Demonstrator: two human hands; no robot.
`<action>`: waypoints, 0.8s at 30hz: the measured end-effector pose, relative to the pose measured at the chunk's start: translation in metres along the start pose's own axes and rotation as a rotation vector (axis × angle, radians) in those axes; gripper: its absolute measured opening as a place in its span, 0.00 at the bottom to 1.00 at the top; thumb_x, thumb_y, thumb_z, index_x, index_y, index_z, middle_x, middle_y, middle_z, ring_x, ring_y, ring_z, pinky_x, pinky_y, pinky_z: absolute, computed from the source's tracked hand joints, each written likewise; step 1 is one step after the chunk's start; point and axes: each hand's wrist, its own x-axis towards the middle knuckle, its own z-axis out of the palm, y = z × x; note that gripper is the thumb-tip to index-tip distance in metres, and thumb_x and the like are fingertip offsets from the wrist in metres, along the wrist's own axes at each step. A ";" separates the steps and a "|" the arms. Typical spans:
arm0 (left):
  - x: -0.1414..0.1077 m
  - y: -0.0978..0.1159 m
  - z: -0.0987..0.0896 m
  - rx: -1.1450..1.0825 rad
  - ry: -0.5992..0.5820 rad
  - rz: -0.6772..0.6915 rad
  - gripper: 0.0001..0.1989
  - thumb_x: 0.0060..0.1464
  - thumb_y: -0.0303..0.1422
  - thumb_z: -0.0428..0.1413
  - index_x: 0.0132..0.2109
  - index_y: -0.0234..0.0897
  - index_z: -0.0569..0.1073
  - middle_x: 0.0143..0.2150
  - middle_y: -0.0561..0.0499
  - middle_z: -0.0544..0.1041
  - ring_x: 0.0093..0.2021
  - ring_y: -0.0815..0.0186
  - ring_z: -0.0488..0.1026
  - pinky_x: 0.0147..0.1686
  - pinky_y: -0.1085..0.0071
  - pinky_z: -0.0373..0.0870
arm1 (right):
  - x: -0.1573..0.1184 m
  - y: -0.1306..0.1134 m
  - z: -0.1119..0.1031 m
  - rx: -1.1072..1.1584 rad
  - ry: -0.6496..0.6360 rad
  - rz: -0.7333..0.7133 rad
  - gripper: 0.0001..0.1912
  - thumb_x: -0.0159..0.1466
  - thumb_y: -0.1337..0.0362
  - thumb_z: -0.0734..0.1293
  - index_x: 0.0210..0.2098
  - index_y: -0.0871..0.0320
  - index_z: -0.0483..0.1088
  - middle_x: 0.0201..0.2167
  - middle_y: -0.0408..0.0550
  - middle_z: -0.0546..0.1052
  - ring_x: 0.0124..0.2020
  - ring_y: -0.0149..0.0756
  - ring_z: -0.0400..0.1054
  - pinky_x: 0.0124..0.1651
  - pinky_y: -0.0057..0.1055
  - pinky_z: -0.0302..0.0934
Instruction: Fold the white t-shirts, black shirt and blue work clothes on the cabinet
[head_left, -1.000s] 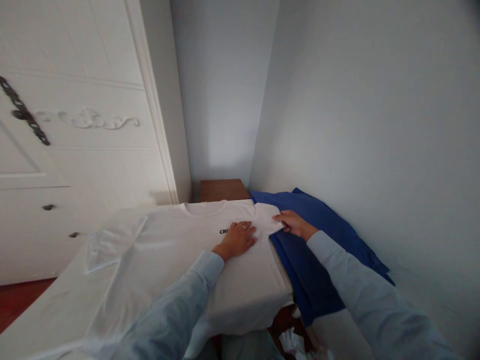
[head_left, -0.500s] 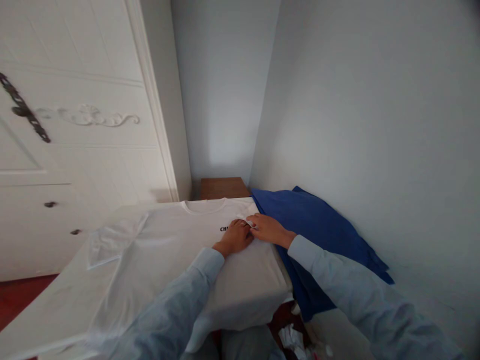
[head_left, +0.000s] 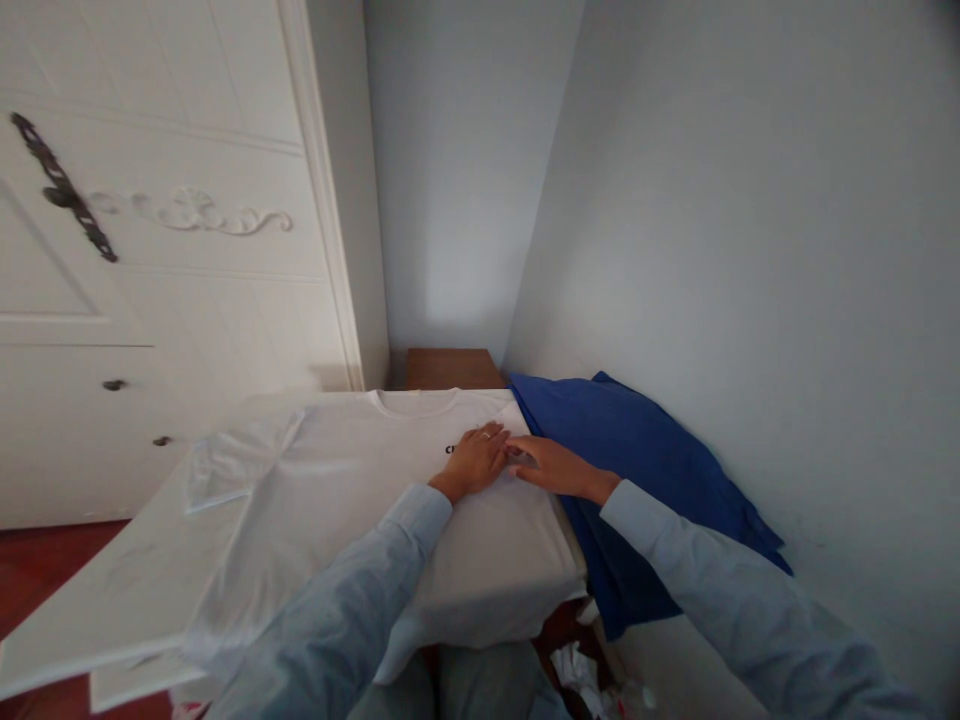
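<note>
A white T-shirt [head_left: 352,480] with short black lettering on the chest is spread over a white tabletop [head_left: 142,560], its lower edge hanging over the front. My left hand [head_left: 478,460], wearing a ring, lies flat across the chest and covers most of the lettering. Close against its fingertips is my right hand [head_left: 559,467], fingers bent and thumb apart, near the shirt's right side. No held thing shows between the right fingers. The shirt's left sleeve [head_left: 225,465] lies spread out, while the sleeve on the right is not seen spread.
Blue folded cloth [head_left: 615,430] drapes over the right side beside the wall. A brown wooden box-like piece [head_left: 454,368] stands in the corner behind. On the left is a white cabinet [head_left: 225,320] with dark handles. Crumpled white stuff [head_left: 577,675] lies below on the floor.
The right thumb and fingers have parted from a pinch at a small white bit, and that hand has shifted slightly right. My left hand has flattened. The view has tilted slightly.
</note>
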 end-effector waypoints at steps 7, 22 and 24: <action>0.000 0.000 0.001 0.051 -0.090 0.005 0.22 0.70 0.39 0.43 0.61 0.37 0.73 0.66 0.39 0.70 0.68 0.55 0.65 0.68 0.53 0.57 | -0.046 0.008 -0.004 -0.115 -0.074 0.006 0.22 0.62 0.66 0.69 0.56 0.57 0.74 0.60 0.58 0.74 0.62 0.48 0.68 0.66 0.46 0.59; -0.001 -0.023 -0.023 -0.092 0.138 -0.164 0.18 0.62 0.33 0.54 0.57 0.35 0.76 0.65 0.40 0.71 0.66 0.57 0.67 0.66 0.60 0.62 | 0.033 -0.009 -0.003 -0.099 0.057 -0.095 0.18 0.65 0.66 0.67 0.54 0.59 0.75 0.56 0.57 0.78 0.58 0.46 0.71 0.65 0.44 0.60; -0.005 -0.041 -0.044 -0.079 0.248 -0.328 0.17 0.62 0.32 0.54 0.56 0.37 0.76 0.62 0.42 0.74 0.64 0.58 0.70 0.65 0.61 0.64 | 0.054 -0.004 -0.002 -0.076 0.107 -0.077 0.16 0.66 0.66 0.65 0.52 0.60 0.76 0.54 0.57 0.79 0.56 0.45 0.72 0.62 0.43 0.61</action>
